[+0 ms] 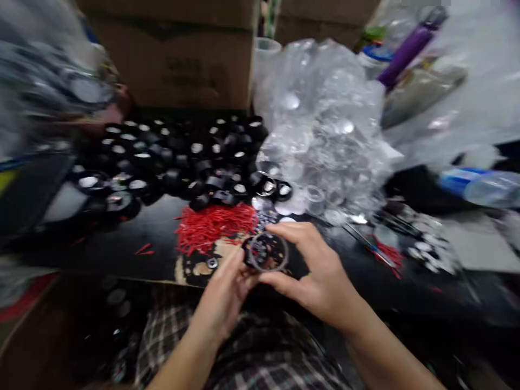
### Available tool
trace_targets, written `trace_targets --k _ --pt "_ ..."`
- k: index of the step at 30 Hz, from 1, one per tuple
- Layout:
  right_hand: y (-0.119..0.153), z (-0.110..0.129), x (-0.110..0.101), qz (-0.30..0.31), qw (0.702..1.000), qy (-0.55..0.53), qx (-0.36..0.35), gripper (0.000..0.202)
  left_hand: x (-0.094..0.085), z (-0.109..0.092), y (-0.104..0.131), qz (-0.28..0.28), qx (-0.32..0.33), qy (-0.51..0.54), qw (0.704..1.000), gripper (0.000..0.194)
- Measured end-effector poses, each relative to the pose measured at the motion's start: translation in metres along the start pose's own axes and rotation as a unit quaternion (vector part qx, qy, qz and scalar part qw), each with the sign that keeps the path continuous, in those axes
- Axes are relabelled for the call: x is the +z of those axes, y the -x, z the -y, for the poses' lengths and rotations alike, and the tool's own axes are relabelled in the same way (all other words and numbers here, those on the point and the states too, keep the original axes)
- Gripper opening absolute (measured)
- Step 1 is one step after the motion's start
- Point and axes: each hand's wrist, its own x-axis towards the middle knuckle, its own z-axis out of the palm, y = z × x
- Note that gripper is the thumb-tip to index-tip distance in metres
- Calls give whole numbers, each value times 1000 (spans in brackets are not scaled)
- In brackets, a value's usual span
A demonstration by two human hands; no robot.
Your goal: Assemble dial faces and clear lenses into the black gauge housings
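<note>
Low over the front edge of the bench, my left hand point(228, 287) is closed around a small black round gauge point(255, 253) with a dial face showing. My right hand point(319, 271) pinches a clear round cover point(286, 253) between thumb and fingers. The cover overlaps the gauge's right side; whether the two touch I cannot tell. A heap of thin red pointers point(217, 225) lies just beyond my left hand, and a small metal ring point(212, 263) is beside it.
Many black round housings point(174, 179) crowd the back left. Clear plastic covers in a bag point(325, 135) pile up at back centre. Tweezers point(376, 249) lie right, near more red pointers point(390, 254) and small white parts point(430, 252). A cardboard box point(170, 59) stands behind.
</note>
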Motion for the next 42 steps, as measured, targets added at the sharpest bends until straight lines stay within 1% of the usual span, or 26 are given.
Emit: trace_targets --k 2,4,7,8,9,11,12,13,15,17,18,20,21,22,23,24,25,26,27,29,30,32,34,37,39,42 --pt "18 -4 -22 49 995 -57 63 52 -3 -1 -4 14 12 -10 1000 24" --pt "44 -13 -49 70 980 -102 155 49 -2 0 -10 23 30 -23 999 24" --pt "106 -32 -94 29 928 -155 338 50 3 3 -14 32 74 -57 995 20" --pt "129 -38 -104 44 906 -140 398 52 5 3 -13 30 79 -67 994 19" --pt "152 -44 -111 83 879 -109 457 52 6 4 -12 26 83 -73 994 19" --pt "188 -52 -110 166 825 -18 540 47 9 5 -10 18 88 -80 993 20" --pt "200 -55 -104 183 811 12 555 44 9 4 -8 15 92 -79 993 21" --pt "205 -57 -97 188 807 35 558 41 9 4 -7 10 95 -77 992 21" --pt "201 -57 -82 194 809 70 550 37 9 2 -6 -2 86 -80 993 21" --pt "180 -50 -75 194 826 85 522 31 8 0 -7 -15 62 -86 994 22" --pt "164 -45 -76 197 845 67 492 30 8 0 -8 -20 51 -87 995 24" --pt "126 -37 -80 209 897 -27 390 36 8 -1 -9 -26 42 -86 995 29" --pt "104 -36 -83 189 918 -53 346 37 8 -1 -10 -28 42 -85 995 30" --pt "83 -39 -84 142 941 -37 305 36 8 -1 -10 -29 41 -84 995 31" --pt "62 -46 -84 61 960 31 271 31 8 -1 -10 -30 40 -84 995 32" --pt "43 -56 -83 2 960 124 249 22 8 -1 -10 -33 37 -84 995 33" --pt "27 -68 -80 -10 945 218 243 21 7 0 -9 -35 34 -83 995 33" --pt "15 -81 -77 -7 931 278 238 28 6 0 -8 -38 32 -82 995 34" --pt "7 -93 -73 -2 922 306 236 33 5 1 -8 -39 31 -79 996 35" --pt "0 -110 -68 16 916 323 236 36 3 2 -7 -36 28 -76 996 35" --pt "0 -113 -66 18 917 320 237 36 3 2 -7 -32 27 -74 996 36" --pt "3 -108 -65 8 921 313 232 41 2 2 -8 -28 24 -69 997 36" --pt "3 -91 -64 -17 936 291 199 51 1 1 -10 -26 14 -64 998 38" --pt "-4 -58 -60 -45 959 258 103 63 1 0 -11 -20 0 -56 998 40" --pt "-11 -40 -55 -44 964 257 54 65 1 0 -10 -16 -3 -48 999 39" --pt "-19 -24 -49 -41 966 256 13 63 1 0 -6 0 -8 -38 999 37"
